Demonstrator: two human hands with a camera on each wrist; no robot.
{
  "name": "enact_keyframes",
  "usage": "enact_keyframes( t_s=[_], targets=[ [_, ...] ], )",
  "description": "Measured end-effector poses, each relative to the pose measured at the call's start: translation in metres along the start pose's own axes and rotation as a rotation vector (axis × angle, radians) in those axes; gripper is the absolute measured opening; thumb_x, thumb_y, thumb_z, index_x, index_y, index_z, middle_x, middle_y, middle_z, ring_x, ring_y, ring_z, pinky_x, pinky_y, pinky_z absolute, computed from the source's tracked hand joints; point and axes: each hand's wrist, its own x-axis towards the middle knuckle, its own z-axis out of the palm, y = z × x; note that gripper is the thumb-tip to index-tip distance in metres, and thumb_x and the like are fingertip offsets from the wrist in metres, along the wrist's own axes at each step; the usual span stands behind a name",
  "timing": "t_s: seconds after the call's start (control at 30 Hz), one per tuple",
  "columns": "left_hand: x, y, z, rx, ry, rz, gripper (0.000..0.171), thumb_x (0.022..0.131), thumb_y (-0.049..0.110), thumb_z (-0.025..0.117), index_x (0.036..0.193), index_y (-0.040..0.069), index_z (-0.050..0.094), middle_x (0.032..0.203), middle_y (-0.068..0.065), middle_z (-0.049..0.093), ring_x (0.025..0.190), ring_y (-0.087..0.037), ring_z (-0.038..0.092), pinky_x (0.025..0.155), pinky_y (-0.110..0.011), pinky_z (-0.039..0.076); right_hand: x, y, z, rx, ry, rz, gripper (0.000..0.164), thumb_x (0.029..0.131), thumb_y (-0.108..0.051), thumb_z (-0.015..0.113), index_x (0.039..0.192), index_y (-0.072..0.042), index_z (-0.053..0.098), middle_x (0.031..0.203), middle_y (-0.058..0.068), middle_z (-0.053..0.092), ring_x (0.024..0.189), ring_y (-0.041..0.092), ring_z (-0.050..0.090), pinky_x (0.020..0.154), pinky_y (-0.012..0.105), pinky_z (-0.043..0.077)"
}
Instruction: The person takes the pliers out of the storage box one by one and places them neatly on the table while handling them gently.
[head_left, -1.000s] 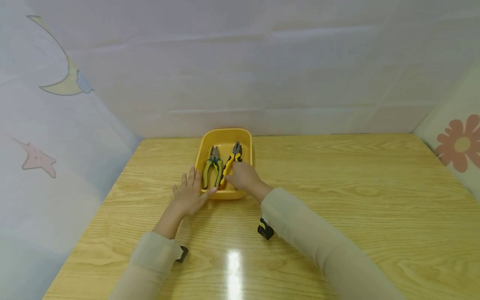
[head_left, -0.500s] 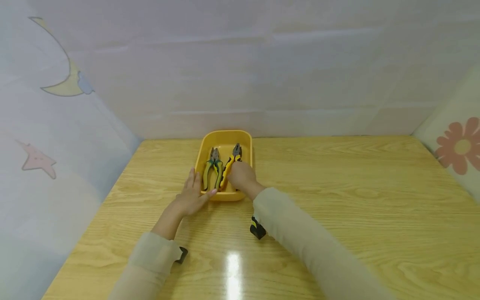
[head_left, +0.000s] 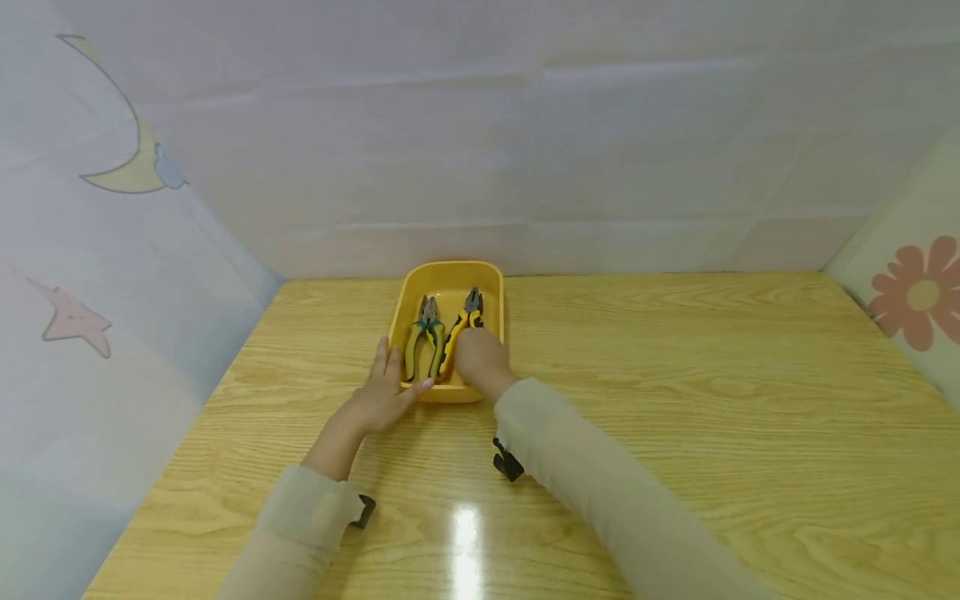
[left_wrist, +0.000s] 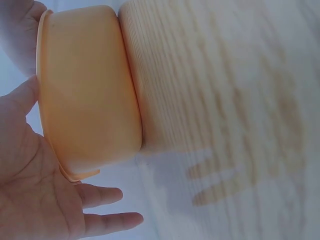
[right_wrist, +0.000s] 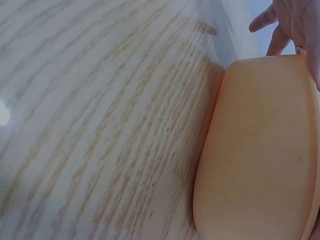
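A yellow plastic tray (head_left: 454, 394) stands at the table's back edge, holding two pairs of pliers side by side. Green-handled pliers (head_left: 429, 310) lie on the left, jaws pointing away. To their right are pliers with yellow and black handles (head_left: 454, 335). My right hand (head_left: 482, 360) reaches in over the front right and grips those handles, its fingers mostly hidden from above. My left hand (head_left: 378, 406) rests against the front left corner with fingers spread. In the left wrist view, the thumb of the left hand (left_wrist: 35, 185) lies along the rim of the tray (left_wrist: 90, 90).
The wooden table (head_left: 675, 400) spreads wide to the right of the tray. A pale cloth wall (head_left: 600, 167) rises right behind it, and a printed cloth (head_left: 97, 400) hangs at the left. Dark wrist-worn devices (head_left: 508, 461) show under both sleeves.
My right hand and forearm have shifted slightly left and toward me, still at the yellow and black pliers. My left hand's fingers have drawn closer together at the tray. Both pliers lie nearly as before.
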Motion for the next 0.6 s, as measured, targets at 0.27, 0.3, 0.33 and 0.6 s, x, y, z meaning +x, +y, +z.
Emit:
enact_keyframes(
  t_s=[0.27,0.3,0.33,0.6],
  targets=[
    [0.0008,-0.0006,0.0013,-0.016,0.002,0.005,0.087,0.085,0.057,0.031,0.135,-0.004,-0.007,0.137,-0.013,-0.028,0.124,-0.042,0.004,0.09,-0.058,0.02,-0.0004,-0.0004,0.0033,-0.033,-0.006,0.008,0.013,0.086,-0.01,0.048,0.085,-0.008,0.061,0.083,0.004,0.059,0.063,0.015,0.051,0.048,0.026,0.041],
    [0.0009,-0.0006,0.0015,-0.019,0.003,0.006,0.088,0.085,0.058,0.031,0.135,-0.003,-0.007,0.137,-0.012,-0.028,0.124,-0.042,0.004,0.091,-0.058,0.02,-0.0007,-0.0004,0.0035,-0.032,-0.005,0.009,0.013,0.086,-0.01,0.048,0.084,-0.008,0.061,0.082,0.004,0.059,0.062,0.015,0.051,0.048,0.026,0.041],
    [0.0007,-0.0004,0.0015,-0.022,0.002,0.006,0.088,0.085,0.058,0.03,0.135,-0.003,-0.008,0.137,-0.012,-0.028,0.124,-0.042,0.004,0.091,-0.057,0.02,-0.0011,-0.0005,0.0038,-0.033,-0.003,0.009,0.014,0.086,-0.011,0.048,0.084,-0.008,0.061,0.081,0.004,0.059,0.061,0.015,0.051,0.048,0.026,0.041],
    [0.0005,-0.0008,0.0015,-0.024,0.006,0.008,0.089,0.085,0.059,0.03,0.135,-0.004,-0.007,0.136,-0.01,-0.03,0.124,-0.041,0.005,0.092,-0.055,0.021,0.0007,-0.0007,0.006,-0.063,0.015,0.007,0.018,0.088,-0.014,0.045,0.091,-0.007,0.062,0.088,0.005,0.06,0.068,0.015,0.054,0.056,0.029,0.045]
  ],
)
